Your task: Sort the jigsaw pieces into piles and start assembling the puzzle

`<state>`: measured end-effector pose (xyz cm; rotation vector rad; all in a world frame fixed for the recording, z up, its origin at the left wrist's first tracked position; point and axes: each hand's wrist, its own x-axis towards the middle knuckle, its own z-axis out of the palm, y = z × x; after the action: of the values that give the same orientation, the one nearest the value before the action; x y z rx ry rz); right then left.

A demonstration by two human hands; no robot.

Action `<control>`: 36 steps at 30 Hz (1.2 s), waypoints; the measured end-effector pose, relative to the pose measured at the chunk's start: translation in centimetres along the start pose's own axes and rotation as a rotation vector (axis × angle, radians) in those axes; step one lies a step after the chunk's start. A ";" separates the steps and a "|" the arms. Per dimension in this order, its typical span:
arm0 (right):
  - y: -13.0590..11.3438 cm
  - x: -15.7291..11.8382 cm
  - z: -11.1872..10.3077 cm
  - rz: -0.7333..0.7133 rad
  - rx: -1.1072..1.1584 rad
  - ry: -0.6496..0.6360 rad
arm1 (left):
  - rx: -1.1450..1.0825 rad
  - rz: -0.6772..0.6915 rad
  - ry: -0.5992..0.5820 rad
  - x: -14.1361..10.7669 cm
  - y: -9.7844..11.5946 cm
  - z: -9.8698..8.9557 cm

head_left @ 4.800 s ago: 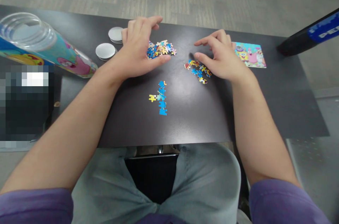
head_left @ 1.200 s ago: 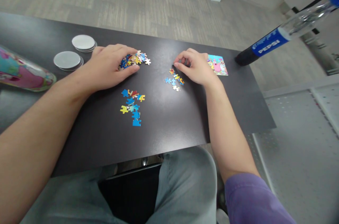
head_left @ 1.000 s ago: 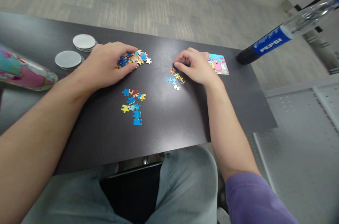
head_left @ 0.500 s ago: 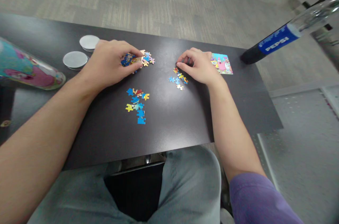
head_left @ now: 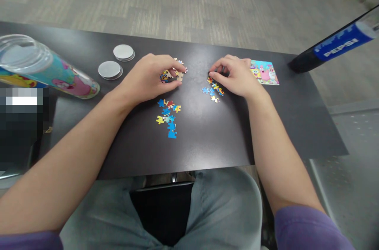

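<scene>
My left hand [head_left: 154, 76] rests over a pile of puzzle pieces [head_left: 179, 73], thumb and fingers apart around it; the palm hides part of the pile. My right hand [head_left: 233, 74] is at the top of a small group of blue, yellow and red pieces [head_left: 212, 91]. Its thumb and index fingertips are close together, and whatever lies between them is too small to make out. Nearer the table's front edge, several mostly blue pieces [head_left: 171, 126] lie in a loose column. A colourful picture card [head_left: 265, 72] lies just right of my right hand.
Two stacks of white discs [head_left: 123, 51] [head_left: 109, 69] lie at the back left of the dark table [head_left: 213, 139]. A clear-topped cartoon tube [head_left: 74, 78] stands left of them. A Pepsi bottle [head_left: 334, 47] stands at the right end.
The view has swung left, so the table items appear further right. My left thumb and fingers have spread a little wider over the pile. My right hand keeps about the same place by its pieces.
</scene>
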<state>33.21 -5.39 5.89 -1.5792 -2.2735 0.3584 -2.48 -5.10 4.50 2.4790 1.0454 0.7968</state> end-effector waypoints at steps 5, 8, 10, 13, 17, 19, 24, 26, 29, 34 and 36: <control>-0.1 0.0 0.1 -0.016 0.015 0.006 | -0.174 -0.051 -0.010 0.0 1.1 0.7; -0.1 0.0 0.1 -0.018 0.005 0.003 | -0.227 -0.061 -0.041 0.0 1.1 0.8; -0.1 0.0 0.1 -0.017 0.003 -0.002 | -0.236 -0.069 -0.062 0.1 1.0 0.9; -0.3 0.0 -0.1 -0.020 0.019 -0.027 | -0.242 -0.088 -0.071 0.0 0.9 0.9; -0.1 0.1 -0.2 -0.024 0.027 -0.038 | -0.226 -0.084 -0.118 0.1 1.0 1.0; -0.1 0.1 -0.1 -0.025 0.028 -0.039 | -0.160 -0.052 -0.123 0.2 0.9 1.0; -2.4 -0.4 0.5 -0.082 0.039 0.000 | 0.006 -0.090 0.017 0.3 0.0 0.0; -4.2 -0.7 1.2 -0.143 0.054 -0.019 | 0.032 -0.144 0.076 0.2 -0.5 -0.7; -6.5 -1.0 2.3 -0.206 0.060 -0.092 | 0.052 -0.186 0.118 0.0 -1.5 -1.6; -6.8 -0.8 3.1 -0.236 0.070 -0.144 | 0.050 -0.233 0.122 -0.3 -3.4 -1.8; -6.0 -0.7 2.8 -0.215 0.065 -0.132 | 0.049 -0.235 0.107 -0.4 -3.9 -1.7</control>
<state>27.17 -8.15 5.64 -1.2988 -2.4748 0.4862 -5.90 -2.60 3.72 2.3164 1.3789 0.8457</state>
